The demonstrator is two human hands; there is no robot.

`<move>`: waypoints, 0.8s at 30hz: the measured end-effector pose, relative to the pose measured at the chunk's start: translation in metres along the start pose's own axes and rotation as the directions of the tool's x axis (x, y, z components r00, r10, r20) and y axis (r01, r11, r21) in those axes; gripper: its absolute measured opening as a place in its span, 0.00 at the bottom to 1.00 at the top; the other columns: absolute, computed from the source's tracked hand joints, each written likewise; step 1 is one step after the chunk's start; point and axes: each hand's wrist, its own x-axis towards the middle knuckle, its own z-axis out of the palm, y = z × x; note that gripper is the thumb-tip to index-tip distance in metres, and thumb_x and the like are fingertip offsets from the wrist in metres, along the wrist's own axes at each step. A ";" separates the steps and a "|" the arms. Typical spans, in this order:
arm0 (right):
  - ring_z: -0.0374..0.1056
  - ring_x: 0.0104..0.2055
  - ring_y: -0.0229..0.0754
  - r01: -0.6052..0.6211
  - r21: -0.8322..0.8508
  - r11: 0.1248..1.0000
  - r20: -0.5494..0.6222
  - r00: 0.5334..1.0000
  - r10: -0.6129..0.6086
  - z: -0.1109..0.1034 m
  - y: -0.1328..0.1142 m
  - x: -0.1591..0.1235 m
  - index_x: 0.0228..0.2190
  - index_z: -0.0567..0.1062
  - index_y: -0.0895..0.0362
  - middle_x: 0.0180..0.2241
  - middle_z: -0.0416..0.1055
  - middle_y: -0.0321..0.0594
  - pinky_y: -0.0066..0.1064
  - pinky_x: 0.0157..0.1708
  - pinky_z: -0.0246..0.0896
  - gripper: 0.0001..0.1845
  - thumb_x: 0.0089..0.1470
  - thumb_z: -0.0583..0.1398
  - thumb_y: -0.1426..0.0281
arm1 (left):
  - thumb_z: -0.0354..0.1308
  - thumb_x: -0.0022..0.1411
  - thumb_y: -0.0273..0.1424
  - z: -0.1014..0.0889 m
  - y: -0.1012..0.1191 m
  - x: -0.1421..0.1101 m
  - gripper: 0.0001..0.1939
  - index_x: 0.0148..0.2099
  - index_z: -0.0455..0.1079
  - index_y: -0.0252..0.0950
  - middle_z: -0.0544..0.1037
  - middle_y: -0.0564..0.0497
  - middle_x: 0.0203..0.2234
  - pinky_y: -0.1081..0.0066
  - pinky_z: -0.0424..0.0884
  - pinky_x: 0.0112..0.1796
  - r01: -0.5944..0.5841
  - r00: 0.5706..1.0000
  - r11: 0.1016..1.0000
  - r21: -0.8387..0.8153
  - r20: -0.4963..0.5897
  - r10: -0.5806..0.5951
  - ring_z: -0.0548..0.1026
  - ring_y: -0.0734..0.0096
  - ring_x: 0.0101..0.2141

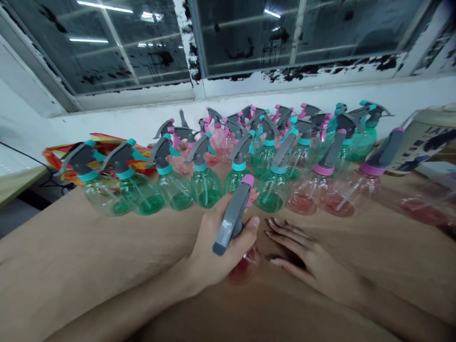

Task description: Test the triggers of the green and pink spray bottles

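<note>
My left hand (219, 237) is wrapped around the neck of a spray bottle (239, 270) with a grey trigger head and a pink nozzle. Its clear body shows pink below my fingers, near the table's front. To its right, my right hand (308, 254) rests low over the tabletop, fingers stretched out and nothing in them. Just beyond my hands stands a row of spray bottles, among them a green one (208, 190) with a teal collar and a pink one (309, 192) with a pink collar. My left hand hides part of the held bottle's collar.
More spray bottles, pink (219, 140) and green (363, 142), crowd behind the row. A red-and-orange bag (107, 142) lies at the back left. A printed container (425, 137) stands at the right. The wooden table (71, 266) ends before a white wall with windows.
</note>
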 end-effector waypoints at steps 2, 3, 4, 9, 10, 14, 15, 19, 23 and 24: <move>0.48 0.61 0.45 -0.002 -0.013 1.000 0.016 1.000 0.003 -0.001 0.000 0.000 0.57 0.59 0.54 0.59 0.56 0.39 0.46 0.57 0.53 0.28 0.56 0.54 0.61 | 0.53 0.57 0.30 0.000 0.000 0.000 0.09 0.43 0.64 0.41 0.72 0.53 0.29 0.68 0.72 0.34 0.002 1.000 1.000 0.001 0.017 -0.002 0.74 0.68 0.31; 0.48 0.62 0.45 -0.001 -0.017 1.000 0.018 1.000 0.001 -0.001 0.000 0.000 0.57 0.59 0.54 0.59 0.56 0.39 0.46 0.57 0.53 0.28 0.56 0.54 0.60 | 0.53 0.58 0.30 0.000 0.000 0.000 0.10 0.43 0.64 0.41 0.73 0.53 0.31 0.68 0.72 0.35 0.007 1.000 1.000 -0.004 0.030 -0.007 0.74 0.68 0.32; 0.48 0.61 0.45 0.001 -0.018 1.000 0.015 1.000 0.000 0.000 0.000 0.000 0.57 0.59 0.54 0.59 0.56 0.39 0.46 0.57 0.53 0.28 0.56 0.54 0.60 | 0.52 0.58 0.29 0.000 0.000 0.000 0.10 0.44 0.64 0.41 0.73 0.52 0.33 0.68 0.73 0.37 0.014 0.999 1.000 -0.016 0.036 -0.013 0.74 0.68 0.34; 0.48 0.62 0.46 -0.002 -0.024 1.000 0.014 1.000 0.002 0.000 0.000 -0.001 0.57 0.58 0.54 0.59 0.56 0.40 0.46 0.57 0.52 0.28 0.56 0.54 0.61 | 0.52 0.59 0.28 0.002 -0.001 -0.002 0.12 0.46 0.63 0.40 0.74 0.50 0.39 0.70 0.74 0.40 0.045 0.997 0.992 -0.122 0.074 -0.036 0.74 0.69 0.38; 0.48 0.62 0.46 -0.003 -0.023 1.000 0.016 1.000 0.003 0.000 0.000 -0.001 0.57 0.59 0.55 0.59 0.56 0.40 0.46 0.57 0.52 0.28 0.56 0.54 0.61 | 0.52 0.59 0.28 0.002 -0.001 -0.002 0.12 0.47 0.63 0.40 0.74 0.50 0.40 0.69 0.73 0.40 0.046 0.996 0.990 -0.133 0.078 -0.036 0.74 0.69 0.39; 0.48 0.61 0.45 -0.014 -0.031 0.999 0.026 1.000 0.015 0.000 0.000 -0.001 0.56 0.60 0.55 0.59 0.55 0.40 0.46 0.57 0.52 0.28 0.56 0.53 0.60 | 0.52 0.58 0.29 0.001 -0.002 -0.001 0.13 0.47 0.62 0.40 0.74 0.50 0.37 0.70 0.74 0.37 0.035 0.996 0.988 -0.154 0.081 -0.023 0.75 0.70 0.35; 0.48 0.62 0.45 -0.012 -0.037 0.999 0.030 0.999 0.013 0.000 0.000 -0.001 0.56 0.60 0.55 0.59 0.55 0.40 0.46 0.57 0.52 0.28 0.56 0.53 0.60 | 0.52 0.58 0.29 0.000 -0.001 -0.001 0.11 0.45 0.63 0.39 0.74 0.51 0.35 0.71 0.74 0.36 0.035 0.996 0.988 -0.153 0.084 -0.023 0.75 0.70 0.33; 0.48 0.62 0.45 -0.001 -0.045 0.999 0.035 0.999 0.003 0.000 0.000 0.000 0.56 0.60 0.56 0.59 0.55 0.40 0.45 0.57 0.52 0.28 0.56 0.53 0.60 | 0.52 0.57 0.29 -0.005 0.001 0.001 0.05 0.38 0.64 0.39 0.72 0.55 0.27 0.73 0.72 0.31 0.042 0.995 0.992 -0.117 0.098 -0.030 0.73 0.72 0.28; 0.48 0.62 0.45 -0.004 -0.029 1.000 0.026 1.000 0.004 0.000 0.000 0.000 0.56 0.60 0.56 0.59 0.56 0.40 0.45 0.58 0.51 0.28 0.56 0.54 0.60 | 0.53 0.56 0.27 -0.007 0.002 0.001 0.05 0.37 0.64 0.38 0.72 0.56 0.28 0.77 0.71 0.30 0.005 0.993 0.994 -0.109 0.116 0.008 0.72 0.76 0.26; 0.48 0.62 0.45 -0.006 -0.024 1.000 0.020 1.000 0.006 0.000 0.000 0.000 0.56 0.60 0.56 0.59 0.56 0.40 0.45 0.58 0.51 0.28 0.56 0.54 0.60 | 0.53 0.57 0.26 -0.007 0.002 0.001 0.05 0.38 0.64 0.38 0.73 0.55 0.29 0.77 0.71 0.31 0.001 0.992 0.994 -0.106 0.127 0.013 0.72 0.77 0.27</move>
